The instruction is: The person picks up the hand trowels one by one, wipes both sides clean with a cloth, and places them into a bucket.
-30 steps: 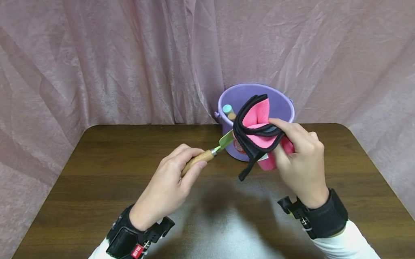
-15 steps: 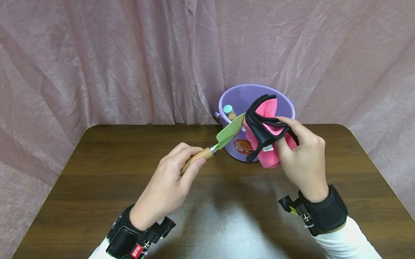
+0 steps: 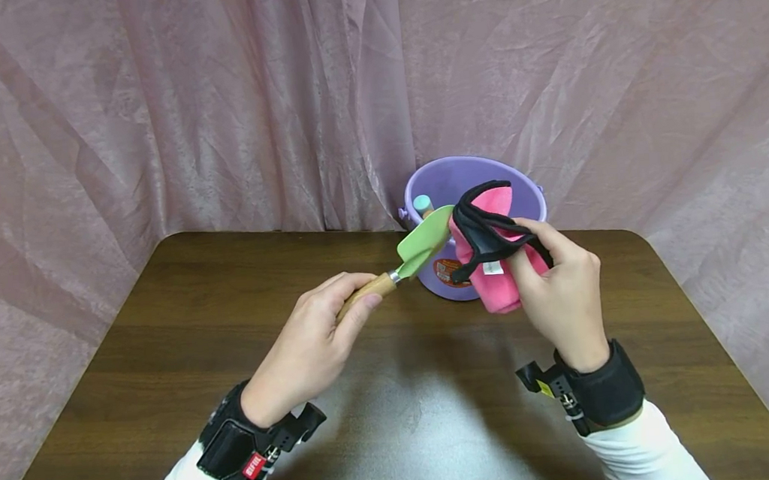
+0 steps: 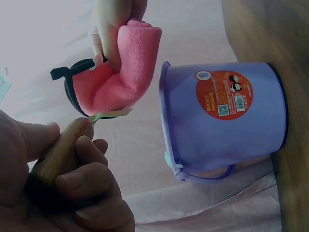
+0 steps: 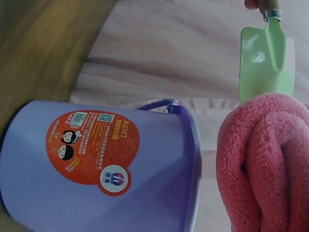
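My left hand (image 3: 311, 340) grips the wooden handle of a garden trowel (image 3: 425, 240). The green blade points up and right, its tip by the cloth's left edge in the head view. Between thumb and fingers, my right hand (image 3: 560, 294) pinches a folded pink plush cloth (image 3: 499, 291) with black edging and a small white tag. The cloth hangs in front of the purple bucket (image 3: 450, 178) and hides part of it. In the right wrist view the cloth's plush folds (image 5: 260, 159) cover the tip of the trowel blade (image 5: 263, 63).
The bucket stands upright at the back of the wooden table (image 3: 227, 305), carrying an orange label (image 4: 224, 95). Inside it, at the left, a rod-shaped thing with a light-blue end (image 3: 422, 205) shows. Pink curtains (image 3: 245, 108) hang behind the table.
My right hand has shifted the cloth slightly right, uncovering most of the green trowel blade. The blade has turned a little to show its face. My left hand has hardly moved.
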Demonstrator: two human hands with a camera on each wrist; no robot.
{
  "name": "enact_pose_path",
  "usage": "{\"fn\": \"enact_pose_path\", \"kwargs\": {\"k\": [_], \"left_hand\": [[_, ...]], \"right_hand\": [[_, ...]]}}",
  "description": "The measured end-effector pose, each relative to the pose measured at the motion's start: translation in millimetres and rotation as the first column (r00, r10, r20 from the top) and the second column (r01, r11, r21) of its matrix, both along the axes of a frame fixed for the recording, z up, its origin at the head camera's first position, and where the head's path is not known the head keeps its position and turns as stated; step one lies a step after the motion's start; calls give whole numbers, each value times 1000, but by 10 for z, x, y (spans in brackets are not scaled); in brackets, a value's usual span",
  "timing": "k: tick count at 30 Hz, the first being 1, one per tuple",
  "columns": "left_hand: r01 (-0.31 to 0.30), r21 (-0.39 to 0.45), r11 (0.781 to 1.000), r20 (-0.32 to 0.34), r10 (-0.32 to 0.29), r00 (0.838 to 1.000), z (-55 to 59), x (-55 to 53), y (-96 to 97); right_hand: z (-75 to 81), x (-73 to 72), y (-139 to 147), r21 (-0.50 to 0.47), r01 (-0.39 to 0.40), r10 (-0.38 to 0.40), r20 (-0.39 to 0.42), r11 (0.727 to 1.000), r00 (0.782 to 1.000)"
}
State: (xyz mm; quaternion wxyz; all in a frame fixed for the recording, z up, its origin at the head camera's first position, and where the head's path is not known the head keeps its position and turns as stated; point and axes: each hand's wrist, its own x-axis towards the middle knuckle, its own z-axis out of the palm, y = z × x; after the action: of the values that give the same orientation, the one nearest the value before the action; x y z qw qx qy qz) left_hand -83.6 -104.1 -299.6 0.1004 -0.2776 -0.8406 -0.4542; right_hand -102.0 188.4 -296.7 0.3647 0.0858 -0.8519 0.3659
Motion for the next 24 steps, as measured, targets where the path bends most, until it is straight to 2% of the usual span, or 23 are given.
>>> {"fn": "enact_pose_path", "kwargs": {"k": [10, 19, 24], "left_hand": [[42, -5, 999, 59, -42, 997, -1, 10, 13], [61, -1, 998, 46, -61, 997, -28, 11, 22], [59, 2, 998, 33, -59, 998, -28, 9, 21]], "right_hand": [[20, 25, -72, 81, -13, 24, -140, 997, 990], [36, 99, -152, 205, -14, 64, -239, 979, 969], [52, 130, -214, 267, -15, 101, -309, 964, 946]]}}
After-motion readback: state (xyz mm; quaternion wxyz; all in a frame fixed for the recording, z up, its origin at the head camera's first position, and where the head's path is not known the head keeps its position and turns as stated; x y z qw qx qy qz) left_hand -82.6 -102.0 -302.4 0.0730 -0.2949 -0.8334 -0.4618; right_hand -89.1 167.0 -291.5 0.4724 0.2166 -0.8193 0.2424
